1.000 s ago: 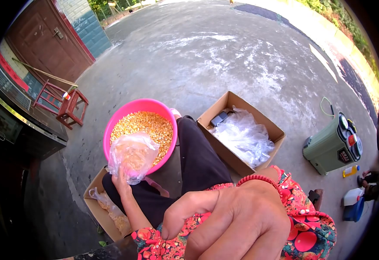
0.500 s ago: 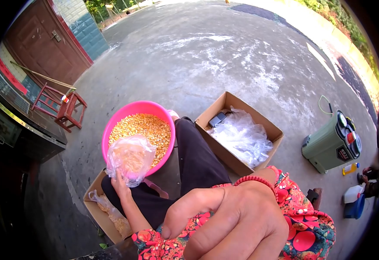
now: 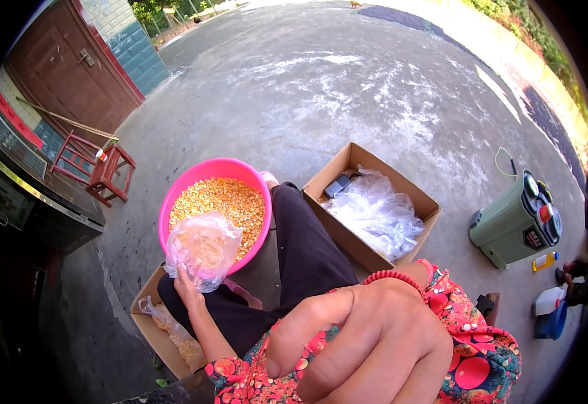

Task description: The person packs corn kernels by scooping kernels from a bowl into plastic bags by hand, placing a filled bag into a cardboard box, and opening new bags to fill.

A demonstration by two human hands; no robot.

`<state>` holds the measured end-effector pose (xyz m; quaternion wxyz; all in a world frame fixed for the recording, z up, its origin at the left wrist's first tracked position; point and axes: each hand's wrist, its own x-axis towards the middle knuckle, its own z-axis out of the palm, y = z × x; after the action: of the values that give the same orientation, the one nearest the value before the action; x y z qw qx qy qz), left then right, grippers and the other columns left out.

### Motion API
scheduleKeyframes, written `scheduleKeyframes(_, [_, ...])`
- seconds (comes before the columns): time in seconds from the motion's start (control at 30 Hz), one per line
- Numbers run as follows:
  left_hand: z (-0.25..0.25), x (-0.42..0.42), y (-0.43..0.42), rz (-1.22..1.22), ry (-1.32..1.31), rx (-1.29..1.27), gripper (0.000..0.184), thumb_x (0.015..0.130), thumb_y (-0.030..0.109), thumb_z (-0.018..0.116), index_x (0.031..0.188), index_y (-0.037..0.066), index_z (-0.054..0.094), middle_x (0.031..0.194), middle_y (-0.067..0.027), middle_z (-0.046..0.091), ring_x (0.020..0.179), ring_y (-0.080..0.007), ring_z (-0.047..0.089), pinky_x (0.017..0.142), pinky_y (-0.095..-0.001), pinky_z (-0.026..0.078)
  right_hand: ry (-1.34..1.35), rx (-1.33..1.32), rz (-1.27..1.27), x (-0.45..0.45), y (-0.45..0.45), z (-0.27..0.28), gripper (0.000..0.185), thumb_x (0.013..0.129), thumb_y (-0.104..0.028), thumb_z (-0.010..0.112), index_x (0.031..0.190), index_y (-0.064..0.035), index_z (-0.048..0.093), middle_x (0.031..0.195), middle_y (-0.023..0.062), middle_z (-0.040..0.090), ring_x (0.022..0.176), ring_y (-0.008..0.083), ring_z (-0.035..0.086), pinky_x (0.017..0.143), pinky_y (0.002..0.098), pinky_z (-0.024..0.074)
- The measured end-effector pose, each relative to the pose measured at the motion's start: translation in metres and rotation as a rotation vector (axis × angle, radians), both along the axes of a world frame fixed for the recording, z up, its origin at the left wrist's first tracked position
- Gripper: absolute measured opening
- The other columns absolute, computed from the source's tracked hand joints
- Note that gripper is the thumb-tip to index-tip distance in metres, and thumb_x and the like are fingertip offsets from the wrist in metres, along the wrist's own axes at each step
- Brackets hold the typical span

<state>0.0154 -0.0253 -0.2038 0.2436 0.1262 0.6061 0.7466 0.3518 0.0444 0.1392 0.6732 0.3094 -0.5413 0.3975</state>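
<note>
A clear plastic bag (image 3: 205, 248) with some yellow bits inside sits over the near side of a pink basin (image 3: 265, 202). My left hand (image 3: 188, 291) is closed on the bag's lower edge. Loose corn kernels (image 3: 227, 195) fill the basin behind the bag. Close to the camera, over my lap, is my right hand (image 3: 381, 337), back facing up and fingers curled inward. Its palm and most fingertips are hidden, so anything it holds cannot be seen. A red beaded bracelet (image 3: 401, 277) circles that wrist.
A cardboard box (image 3: 368, 259) with clear plastic bags (image 3: 378, 215) and a dark block (image 3: 338, 185) stands right of my leg. Another box (image 3: 147, 330), at lower left, holds filled bags (image 3: 173, 330). A green sprayer tank (image 3: 509, 225) is at right, a red chair (image 3: 109, 172) at left.
My right hand has shifted slightly right and down in the view. My left hand and the bag over the basin have hardly moved.
</note>
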Motion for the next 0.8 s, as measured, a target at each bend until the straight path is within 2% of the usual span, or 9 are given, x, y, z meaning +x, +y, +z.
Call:
scheduleKeyframes(0.03, [0.017,0.01,0.001,-0.001,0.0,-0.001,0.051,0.093,0.034,0.049,0.118,-0.011,0.047,0.113,-0.018,0.055,0.097,-0.0255,0.059,0.079,-0.0344,0.053,0.019,-0.028,-0.007,-0.005,-0.002,0.0,0.031,0.085,-0.01,0.052,0.055,-0.0046,0.049,0.06,0.0035,0.05,0.046,0.0126,0.046,0.068,0.0337,0.0426])
scheduleKeyframes(0.13, [0.045,0.021,-0.007,0.074,-0.042,-0.116,0.051,0.093,0.033,0.049,0.118,-0.011,0.046,0.113,-0.0185,0.055,0.097,-0.026,0.059,0.079,-0.035,0.053,0.399,-0.059,-0.05,-0.015,-0.003,0.004,0.032,0.086,-0.012,0.053,0.055,-0.0048,0.05,0.059,0.0032,0.049,0.046,0.0117,0.045,0.068,0.0333,0.0429])
scheduleKeyframes(0.17, [0.042,0.001,-0.021,-0.125,-0.556,0.274,0.051,0.093,0.033,0.049,0.118,-0.011,0.046,0.113,-0.0185,0.055,0.097,-0.0263,0.059,0.079,-0.0352,0.053,0.212,-0.094,-0.033,-0.002,-0.005,0.006,0.033,0.087,-0.013,0.054,0.055,-0.0049,0.049,0.059,0.0029,0.049,0.045,0.0114,0.045,0.068,0.033,0.0431])
scheduleKeyframes(0.23, [0.038,-0.002,-0.019,-0.334,-1.066,0.668,0.051,0.093,0.033,0.049,0.119,-0.011,0.046,0.113,-0.0186,0.055,0.096,-0.0265,0.059,0.079,-0.0354,0.053,0.024,-0.125,-0.023,0.007,-0.004,0.006,0.034,0.087,-0.015,0.055,0.055,-0.0051,0.049,0.059,0.0025,0.049,0.045,0.011,0.044,0.068,0.0326,0.0433])
scheduleKeyframes(0.3, [0.021,0.016,0.002,-0.035,-0.007,0.025,0.05,0.093,0.033,0.049,0.118,-0.011,0.046,0.113,-0.0184,0.055,0.095,-0.0267,0.06,0.078,-0.0356,0.053,-0.014,-0.084,-0.025,0.011,-0.001,0.006,0.033,0.087,-0.014,0.056,0.056,-0.0053,0.049,0.059,0.0022,0.049,0.045,0.0109,0.044,0.068,0.0319,0.0435])
scheduleKeyframes(0.53, [0.016,0.011,0.001,-0.022,-0.026,-0.018,0.051,0.093,0.034,0.049,0.118,-0.011,0.046,0.113,-0.018,0.055,0.094,-0.0266,0.06,0.079,-0.0349,0.053,0.036,-0.024,-0.102,0.011,0.003,0.0,0.028,0.085,-0.01,0.054,0.057,-0.0058,0.051,0.061,0.0024,0.05,0.047,0.0114,0.046,0.07,0.032,0.0442])
scheduleKeyframes(0.63, [0.012,0.009,0.001,-0.027,0.004,0.005,0.051,0.093,0.034,0.049,0.118,-0.011,0.046,0.114,-0.0179,0.054,0.094,-0.0267,0.06,0.079,-0.0351,0.053,-0.1,0.03,-0.132,0.022,0.021,-0.003,0.032,0.088,-0.021,0.057,0.06,-0.0057,0.054,0.063,0.0037,0.052,0.048,0.0127,0.049,0.074,0.0355,0.0434])
scheduleKeyframes(0.7, [0.007,0.007,-0.001,-0.017,-0.001,0.001,0.052,0.093,0.034,0.049,0.118,-0.011,0.045,0.114,-0.0179,0.054,0.095,-0.0267,0.06,0.079,-0.0352,0.053,-0.467,0.363,-0.13,0.026,0.045,-0.007,0.018,0.087,-0.007,0.046,0.072,-0.0015,0.054,0.078,0.0122,0.056,0.065,0.0227,0.056,0.079,0.0421,0.0411])
scheduleKeyframes(0.8, [0.017,0.013,0.002,-0.017,-0.01,0.018,0.052,0.093,0.034,0.049,0.12,-0.01,0.045,0.114,-0.0179,0.054,0.096,-0.0267,0.059,0.08,-0.0354,0.053,-0.605,0.335,-0.333,0.005,0.065,-0.029,0.011,0.08,-0.007,0.05,0.073,-0.004,0.057,0.074,0.0071,0.054,0.064,0.0209,0.053,0.074,0.0347,0.04])
